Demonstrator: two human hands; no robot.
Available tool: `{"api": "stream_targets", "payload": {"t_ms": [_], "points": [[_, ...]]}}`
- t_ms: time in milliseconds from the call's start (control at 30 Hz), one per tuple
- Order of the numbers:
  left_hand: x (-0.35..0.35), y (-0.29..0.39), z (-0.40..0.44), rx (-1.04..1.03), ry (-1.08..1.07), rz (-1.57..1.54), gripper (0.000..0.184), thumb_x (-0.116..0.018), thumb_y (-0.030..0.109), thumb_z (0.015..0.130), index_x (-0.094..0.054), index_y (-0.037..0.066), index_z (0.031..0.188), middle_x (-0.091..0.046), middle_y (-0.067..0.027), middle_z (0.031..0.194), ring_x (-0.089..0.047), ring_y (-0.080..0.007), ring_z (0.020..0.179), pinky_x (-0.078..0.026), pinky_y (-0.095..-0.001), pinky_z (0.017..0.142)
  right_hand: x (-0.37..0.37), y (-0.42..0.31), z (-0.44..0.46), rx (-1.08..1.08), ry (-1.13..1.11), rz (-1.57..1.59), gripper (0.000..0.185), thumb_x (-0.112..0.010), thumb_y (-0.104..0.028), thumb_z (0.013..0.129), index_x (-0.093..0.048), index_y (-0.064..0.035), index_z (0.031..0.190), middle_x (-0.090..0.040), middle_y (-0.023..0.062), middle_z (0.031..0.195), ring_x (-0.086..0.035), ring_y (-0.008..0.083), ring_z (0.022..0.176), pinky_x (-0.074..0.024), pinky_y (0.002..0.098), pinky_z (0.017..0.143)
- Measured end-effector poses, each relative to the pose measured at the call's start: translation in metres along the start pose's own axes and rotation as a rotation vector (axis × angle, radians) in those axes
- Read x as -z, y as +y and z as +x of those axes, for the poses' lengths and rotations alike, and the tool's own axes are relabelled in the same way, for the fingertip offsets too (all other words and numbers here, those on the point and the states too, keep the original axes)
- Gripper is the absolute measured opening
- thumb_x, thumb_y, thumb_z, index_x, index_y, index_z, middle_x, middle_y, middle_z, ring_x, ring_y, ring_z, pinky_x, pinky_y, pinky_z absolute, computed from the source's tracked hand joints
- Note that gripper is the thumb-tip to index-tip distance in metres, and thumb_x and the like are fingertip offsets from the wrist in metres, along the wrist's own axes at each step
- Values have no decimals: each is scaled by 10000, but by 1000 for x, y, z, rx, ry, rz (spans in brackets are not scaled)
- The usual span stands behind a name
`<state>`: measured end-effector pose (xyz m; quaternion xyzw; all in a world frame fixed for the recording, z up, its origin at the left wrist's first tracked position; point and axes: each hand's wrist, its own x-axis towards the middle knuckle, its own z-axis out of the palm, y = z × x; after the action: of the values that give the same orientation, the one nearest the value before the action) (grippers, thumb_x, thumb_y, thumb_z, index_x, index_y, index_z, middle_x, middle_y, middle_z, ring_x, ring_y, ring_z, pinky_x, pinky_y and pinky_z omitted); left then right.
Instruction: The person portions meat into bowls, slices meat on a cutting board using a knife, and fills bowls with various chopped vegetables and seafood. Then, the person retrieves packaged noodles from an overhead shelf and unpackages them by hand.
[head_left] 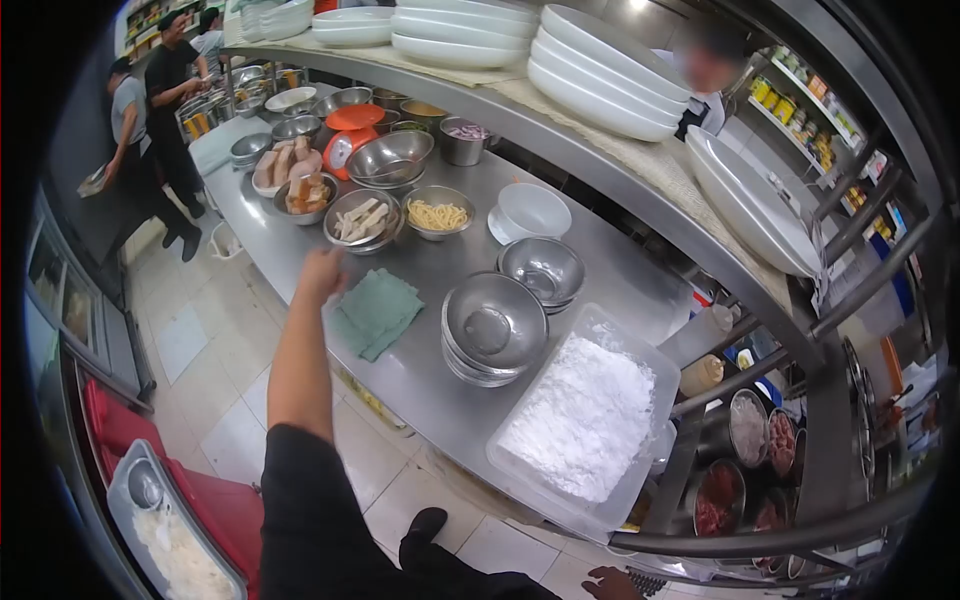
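left hand (322,272) near bowl (373,244), fingers' hold unclear; right hand (610,583) loosely open. bowl probably stiff, slick; best gripped by rim.

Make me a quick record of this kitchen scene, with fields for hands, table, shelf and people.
Left hand: reaching out by the bowl of pale strips; contact unclear
Right hand: low, at the picture's bottom edge
Table: metal
Near left hand: green cloth
Food: noodles, pale strips, others farther back
Powder: white, in a clear tub
Empty bowls: two metal stacks beside the tub
Shelf: white plates, stacked
Other people: several, beyond the table
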<state>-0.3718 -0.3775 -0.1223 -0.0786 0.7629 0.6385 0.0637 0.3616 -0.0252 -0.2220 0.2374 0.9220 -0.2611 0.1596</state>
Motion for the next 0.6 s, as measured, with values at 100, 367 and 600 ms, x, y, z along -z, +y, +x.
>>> {"api": "stream_targets", "payload": {"t_ms": [100, 367, 600], "points": [[29, -43, -75, -236, -66, 169, 263, -534, 283, 909, -587, 35, 838, -497, -17, 610, -460, -117, 475, -353, -296, 423, -7, 39, -22, -199, -165, -37, 434, -712, -429, 815, -682, -79, 1072, -658, 113, 1114, -627, 278, 1035, -496, 384, 924], [-78, -285, -292, 300, -830, 643, 292, -531, 278, 893, -625, 28, 1013, -566, -62, 703, -539, -222, 624, -430, -375, 566, -90, 122, -135, -565, -100, -23, 253, -603, -285, 810, -667, -71, 927, -688, 165, 917, -651, 354, 912, -512, 456, 824], [-292, -371, -537, -570, -1932, 1258, 359, -584, 273, 849, -660, 9, 1080, -706, -131, 886, -662, -358, 837, -515, -489, 775, -84, 179, -315, -1062, 315, 317, 475, -636, -283, 800, -598, -81, 1229, -629, 226, 1161, -611, 374, 1074, -491, 450, 918]]}}
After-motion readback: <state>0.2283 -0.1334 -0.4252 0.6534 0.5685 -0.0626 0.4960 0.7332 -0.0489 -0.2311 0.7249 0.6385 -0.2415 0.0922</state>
